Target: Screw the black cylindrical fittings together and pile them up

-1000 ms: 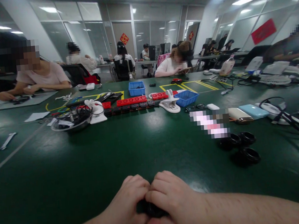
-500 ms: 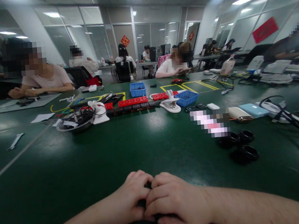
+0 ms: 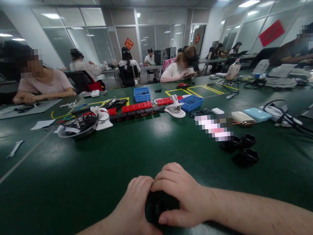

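Between my two hands, near the front of the green table (image 3: 100, 166), is a round black part (image 3: 155, 205) with a dark hollow face. My left hand (image 3: 138, 207) curves around its left side, thumb low at the front. Over its top and right side lies my right hand (image 3: 179, 192), fingers bent across the far edge and thumb pressed on the near face. What exactly the part is I cannot make out, as both hands cover much of it. Similar black ring-shaped parts (image 3: 249, 156) stand to the right, apart from my hands.
A clear bowl of small items (image 3: 77, 130), a white clip stand (image 3: 175, 108), red-and-black strips (image 3: 137, 107) and blue bins (image 3: 190, 102) stand farther back. A wrench (image 3: 15, 149) lies at left. Power banks (image 3: 242, 118) and cables (image 3: 290, 118) lie right. Other people sit beyond.
My hands have spread from a close clasp, and the black part now shows between them. My right hand has moved slightly forward. The view has turned a little to the right.
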Available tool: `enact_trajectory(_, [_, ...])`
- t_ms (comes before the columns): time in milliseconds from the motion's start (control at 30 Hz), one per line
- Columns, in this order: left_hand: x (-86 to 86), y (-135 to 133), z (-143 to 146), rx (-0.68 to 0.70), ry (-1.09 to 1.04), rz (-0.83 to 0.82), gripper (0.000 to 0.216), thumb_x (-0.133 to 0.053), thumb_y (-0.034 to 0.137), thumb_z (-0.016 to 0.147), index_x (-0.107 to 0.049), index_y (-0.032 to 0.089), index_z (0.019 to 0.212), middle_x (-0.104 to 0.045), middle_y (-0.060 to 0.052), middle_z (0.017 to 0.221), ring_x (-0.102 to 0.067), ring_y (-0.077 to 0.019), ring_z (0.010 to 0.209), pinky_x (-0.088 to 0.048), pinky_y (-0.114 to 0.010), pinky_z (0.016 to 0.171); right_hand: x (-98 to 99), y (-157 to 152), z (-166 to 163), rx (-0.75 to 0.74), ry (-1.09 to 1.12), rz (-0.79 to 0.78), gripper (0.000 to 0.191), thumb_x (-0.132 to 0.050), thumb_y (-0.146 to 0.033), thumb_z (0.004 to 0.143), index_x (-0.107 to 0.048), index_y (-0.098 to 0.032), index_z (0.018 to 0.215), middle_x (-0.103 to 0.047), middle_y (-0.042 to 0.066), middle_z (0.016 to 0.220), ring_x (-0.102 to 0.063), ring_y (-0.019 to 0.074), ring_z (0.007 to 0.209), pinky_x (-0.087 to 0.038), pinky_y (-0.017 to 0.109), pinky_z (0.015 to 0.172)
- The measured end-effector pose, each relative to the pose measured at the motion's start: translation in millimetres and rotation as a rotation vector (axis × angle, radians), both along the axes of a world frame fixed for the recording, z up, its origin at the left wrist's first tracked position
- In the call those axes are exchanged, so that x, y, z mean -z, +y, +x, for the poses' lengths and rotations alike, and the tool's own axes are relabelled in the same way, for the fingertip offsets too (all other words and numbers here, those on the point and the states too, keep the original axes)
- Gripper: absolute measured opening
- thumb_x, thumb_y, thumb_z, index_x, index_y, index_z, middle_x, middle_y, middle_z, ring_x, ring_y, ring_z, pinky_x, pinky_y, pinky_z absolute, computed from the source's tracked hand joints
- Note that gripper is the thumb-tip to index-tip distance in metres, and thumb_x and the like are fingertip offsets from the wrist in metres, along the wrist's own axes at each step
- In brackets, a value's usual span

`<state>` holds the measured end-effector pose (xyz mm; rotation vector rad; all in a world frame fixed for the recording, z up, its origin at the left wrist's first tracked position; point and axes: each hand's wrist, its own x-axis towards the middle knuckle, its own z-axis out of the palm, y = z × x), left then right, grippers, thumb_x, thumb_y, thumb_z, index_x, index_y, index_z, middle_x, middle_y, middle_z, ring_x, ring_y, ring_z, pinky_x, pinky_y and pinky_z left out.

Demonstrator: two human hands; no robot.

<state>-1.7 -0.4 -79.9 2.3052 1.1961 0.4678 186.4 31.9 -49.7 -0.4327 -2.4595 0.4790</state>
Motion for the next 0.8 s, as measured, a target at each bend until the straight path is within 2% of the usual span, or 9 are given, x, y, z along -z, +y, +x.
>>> enact_trajectory(100, [3.4,-8,4,-0.061,0.007,0.05,0.081,-0.069,0.07,0.042,-0.048,0.016,0.099,-0.051,-0.009,0.097,-0.048,-0.0298,0.089,-0.037,-0.047,0.081,-3.7,-3,0,0.119,-0.14,0.0,0.049,-0.047,-0.062,0.075,-0.056,-0.015,0.086,-0.057,0.006,0.079,-0.046,0.0185,0.076,-0.034,0.034,0.07])
enact_trajectory(233, [2.1,-11,8,-0.072,0.053,0.101,0.073,-0.065,0.073,0.046,-0.053,0.016,0.089,-0.053,-0.008,0.091,-0.049,-0.0285,0.085,-0.038,-0.045,0.077,-1.3,-6,-2,0.124,-0.266,0.042,0.043,-0.06,-0.058,0.068,-0.056,-0.017,0.081,-0.055,0.003,0.077,-0.044,0.0171,0.074,-0.033,0.031,0.066])
enact_trajectory(433, [-1.7,-8,7,-0.076,0.099,0.12,0.047,-0.072,0.054,0.057,-0.057,0.017,0.083,-0.054,-0.005,0.089,-0.05,-0.0248,0.083,-0.038,-0.04,0.074,-2.3,-6,-1,0.108,-0.319,0.128,0.04,-0.059,-0.056,0.071,-0.057,-0.016,0.073,-0.055,0.002,0.072,-0.043,0.0151,0.068,-0.031,0.03,0.062])
enact_trajectory(567, [-2.5,-4,7,-0.058,0.079,0.099,0.036,-0.074,0.042,0.059,-0.058,0.018,0.081,-0.054,-0.004,0.089,-0.05,-0.0236,0.084,-0.037,-0.039,0.077,-6.5,-3,2,0.036,-0.341,0.112,0.035,-0.057,-0.051,0.075,-0.059,-0.016,0.077,-0.057,0.002,0.075,-0.044,0.0154,0.07,-0.032,0.03,0.064])
enact_trajectory(667, [-4.0,1,5,-0.021,0.073,0.056,0.032,-0.076,0.034,0.058,-0.059,0.019,0.081,-0.054,-0.003,0.091,-0.049,-0.0225,0.087,-0.037,-0.037,0.078,-9.7,-1,4,-0.044,-0.348,0.069,0.024,-0.057,-0.038,0.077,-0.061,-0.017,0.088,-0.058,0.003,0.083,-0.046,0.0163,0.077,-0.033,0.03,0.069])
enact_trajectory(800, [-5.6,11,0,0.081,0.062,0.016,0.034,-0.076,0.044,0.06,-0.062,0.022,0.082,-0.053,-0.001,0.094,-0.048,-0.0214,0.089,-0.036,-0.035,0.079,-10.6,-1,5,-0.155,-0.316,0.041,0.025,-0.055,-0.023,0.072,-0.062,-0.018,0.096,-0.06,0.003,0.089,-0.046,0.0169,0.083,-0.034,0.031,0.073])
